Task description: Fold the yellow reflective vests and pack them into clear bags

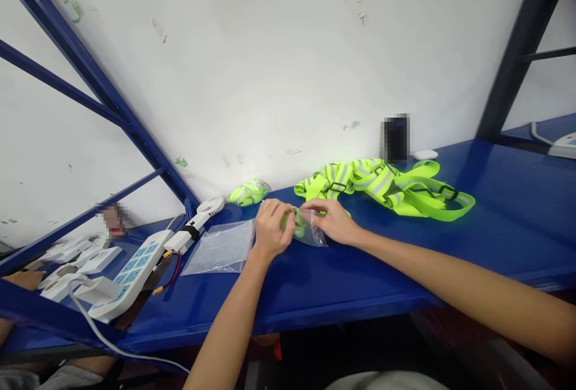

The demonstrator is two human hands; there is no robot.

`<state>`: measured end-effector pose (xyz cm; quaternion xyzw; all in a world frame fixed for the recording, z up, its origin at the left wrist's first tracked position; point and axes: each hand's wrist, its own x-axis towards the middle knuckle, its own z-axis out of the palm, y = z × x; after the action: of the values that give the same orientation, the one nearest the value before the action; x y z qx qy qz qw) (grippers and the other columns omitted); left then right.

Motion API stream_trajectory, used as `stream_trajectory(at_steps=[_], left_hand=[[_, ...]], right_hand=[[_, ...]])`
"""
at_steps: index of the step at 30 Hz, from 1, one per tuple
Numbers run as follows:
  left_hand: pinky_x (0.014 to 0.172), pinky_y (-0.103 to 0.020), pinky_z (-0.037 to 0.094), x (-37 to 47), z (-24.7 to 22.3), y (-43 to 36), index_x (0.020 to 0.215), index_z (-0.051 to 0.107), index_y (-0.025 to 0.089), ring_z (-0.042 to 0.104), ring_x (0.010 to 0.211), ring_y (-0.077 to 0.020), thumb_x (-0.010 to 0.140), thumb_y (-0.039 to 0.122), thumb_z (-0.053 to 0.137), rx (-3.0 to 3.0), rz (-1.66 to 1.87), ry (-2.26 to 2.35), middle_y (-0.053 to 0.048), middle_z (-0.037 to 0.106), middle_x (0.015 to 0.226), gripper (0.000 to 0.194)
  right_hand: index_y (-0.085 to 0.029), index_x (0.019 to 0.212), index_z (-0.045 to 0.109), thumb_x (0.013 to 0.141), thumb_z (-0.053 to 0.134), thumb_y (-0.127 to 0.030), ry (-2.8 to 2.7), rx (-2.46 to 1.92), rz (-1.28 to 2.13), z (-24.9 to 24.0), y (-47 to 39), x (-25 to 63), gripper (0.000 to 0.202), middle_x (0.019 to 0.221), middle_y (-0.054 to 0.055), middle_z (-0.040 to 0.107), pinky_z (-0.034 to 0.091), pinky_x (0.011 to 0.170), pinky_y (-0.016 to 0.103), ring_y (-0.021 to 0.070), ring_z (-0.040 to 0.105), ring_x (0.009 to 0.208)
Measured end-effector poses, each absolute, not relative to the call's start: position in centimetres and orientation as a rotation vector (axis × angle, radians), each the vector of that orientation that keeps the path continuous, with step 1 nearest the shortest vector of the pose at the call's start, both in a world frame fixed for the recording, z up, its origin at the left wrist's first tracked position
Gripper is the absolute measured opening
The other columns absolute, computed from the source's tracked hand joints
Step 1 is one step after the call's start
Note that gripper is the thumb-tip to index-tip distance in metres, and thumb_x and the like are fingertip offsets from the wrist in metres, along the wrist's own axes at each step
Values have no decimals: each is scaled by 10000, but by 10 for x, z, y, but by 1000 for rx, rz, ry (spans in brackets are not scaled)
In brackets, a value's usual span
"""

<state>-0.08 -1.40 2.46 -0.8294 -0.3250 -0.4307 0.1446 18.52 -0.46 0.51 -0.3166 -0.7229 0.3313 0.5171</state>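
My left hand point(272, 231) is closed around a bundled neon-yellow reflective strap point(299, 229), most of it hidden by the fingers. Part of that strap lies in or behind a clear plastic zip bag point(314, 235). The bag's edge is pinched by my right hand point(335, 222), close beside the left one. Behind and to the right, more neon-yellow reflective straps point(373, 181) with black buckles lie in a loose heap. A bagged strap bundle point(249, 192) rests against the wall, and flat clear bags point(220, 249) lie left of my left hand.
On the left are a small white fan point(210, 205), a cable with yellow connectors point(173, 279) and a power strip point(135, 270) full of chargers. A dark blurred object point(396, 139) and a white disc point(425, 155) stand by the wall. Blue posts frame the shelf point(432, 264).
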Motion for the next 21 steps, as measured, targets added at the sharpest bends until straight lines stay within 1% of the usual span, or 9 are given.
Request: stream_trajectory(at_steps=[3, 5, 8, 11, 13, 15, 18, 19, 21], left_hand=[[919, -385, 404, -20, 27, -8, 1033, 594, 170, 549, 1027, -238, 896, 306, 432, -2453, -1238, -1040, -101, 620, 1061, 251], [939, -375, 394, -27, 26, -5, 1126, 575, 179, 552, 1074, -237, 919, 344, 389, -2578, -1133, -1083, -95, 623, 1132, 323], [873, -344, 403, -27, 25, -3, 1133, 580, 191, 597, 956, -219, 939, 387, 345, -2643, -1043, -1199, -65, 673, 1001, 362], [772, -300, 405, -19, 29, -4, 1026, 622, 201, 609, 846, -199, 947, 416, 337, -2612, -1082, -1402, -42, 680, 906, 366], [726, -281, 398, -14, 33, -5, 944, 642, 201, 599, 790, -185, 946, 444, 348, -2613, -1138, -1531, -28, 675, 860, 381], [723, -274, 401, -12, 37, -5, 900, 652, 191, 583, 768, -178, 938, 478, 364, -2684, -1235, -1608, -20, 669, 830, 408], [756, -288, 433, -12, 38, -7, 889, 665, 154, 586, 789, -185, 932, 521, 346, -3066, -1375, -1727, -39, 682, 841, 487], [761, -296, 445, -13, 37, -8, 896, 670, 143, 594, 786, -188, 927, 533, 351, -3258, -1341, -1811, -47, 689, 840, 505], [754, -305, 460, -14, 34, -11, 898, 685, 127, 607, 762, -188, 898, 548, 421, -3602, -1054, -2024, -57, 699, 830, 498]], right_hand=[[-169, 1090, 681, 738, 627, -199, -1674, -706, 1056, 9, -7, 183, 358, 961, 60, 718, 540, 768, 345, 197, 673, 832], [-168, 1117, 668, 699, 690, -228, -1596, -688, 1217, 11, -8, 184, 423, 1030, 79, 710, 565, 715, 350, 202, 684, 810], [-155, 976, 711, 652, 756, -292, -1462, -663, 1353, 14, -6, 187, 354, 1031, 90, 705, 584, 653, 339, 211, 684, 799], [-151, 816, 728, 648, 770, -355, -1368, -607, 1346, 18, -3, 191, 268, 1025, 83, 685, 597, 639, 336, 214, 663, 834], [-156, 778, 722, 647, 773, -374, -1331, -597, 1303, 20, -1, 193, 259, 975, 68, 672, 599, 612, 337, 209, 648, 815], [-161, 772, 711, 648, 774, -386, -1317, -621, 1274, 22, 0, 195, 264, 862, 52, 663, 588, 567, 329, 203, 636, 758], [-160, 771, 699, 671, 753, -415, -1353, -732, 1212, 23, 0, 195, 279, 737, 39, 657, 537, 519, 290, 184, 617, 662], [-158, 752, 692, 689, 734, -431, -1366, -781, 1192, 22, 0, 194, 283, 699, 34, 651, 508, 500, 274, 171, 602, 621], [-156, 684, 661, 719, 698, -453, -1396, -861, 1166, 19, 1, 194, 301, 615, 14, 618, 448, 468, 252, 140, 555, 537]])
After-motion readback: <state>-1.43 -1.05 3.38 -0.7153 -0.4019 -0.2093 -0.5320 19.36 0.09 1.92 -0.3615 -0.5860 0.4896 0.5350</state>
